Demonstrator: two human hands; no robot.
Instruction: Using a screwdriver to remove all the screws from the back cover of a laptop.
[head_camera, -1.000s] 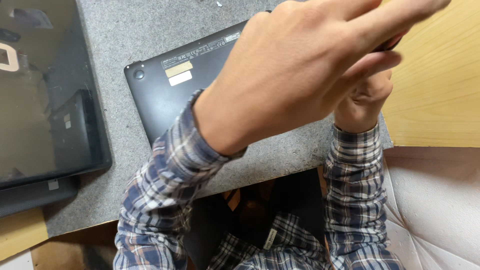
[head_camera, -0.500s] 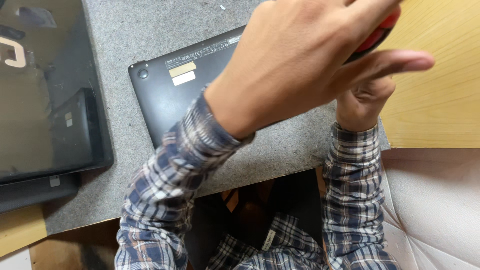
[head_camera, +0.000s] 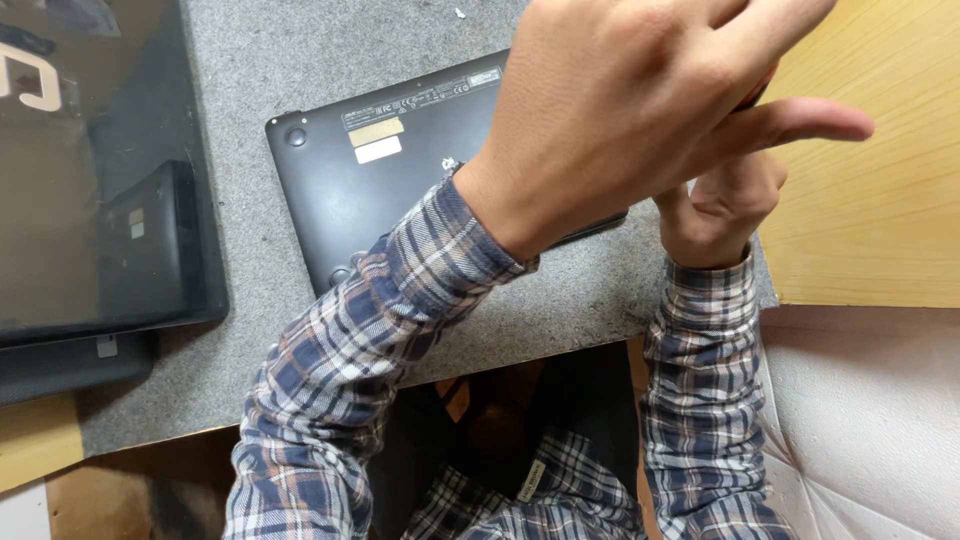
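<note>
My left hand (head_camera: 640, 110) is raised close to the camera and fills the upper middle of the view. Its fingers are closed around a red-and-dark tool handle (head_camera: 752, 96), of which only a sliver shows, while one finger points right. Just beneath it my right hand (head_camera: 718, 205) has its fingers curled upward, their tips hidden behind the left hand. Under both hands a black laptop (head_camera: 370, 190) lies bottom-up on a grey felt mat (head_camera: 300, 50), partly covered by my left forearm.
Two more dark laptops (head_camera: 100, 200) are stacked at the left edge of the mat. A light wooden tabletop (head_camera: 870, 220) lies to the right, and a white padded surface (head_camera: 870, 420) is at the lower right. My plaid sleeves cross the mat's front edge.
My left hand has turned slightly and spread a finger out to the right. The red handle, plain half a second ago, is now almost hidden. The right hand stays beneath it.
</note>
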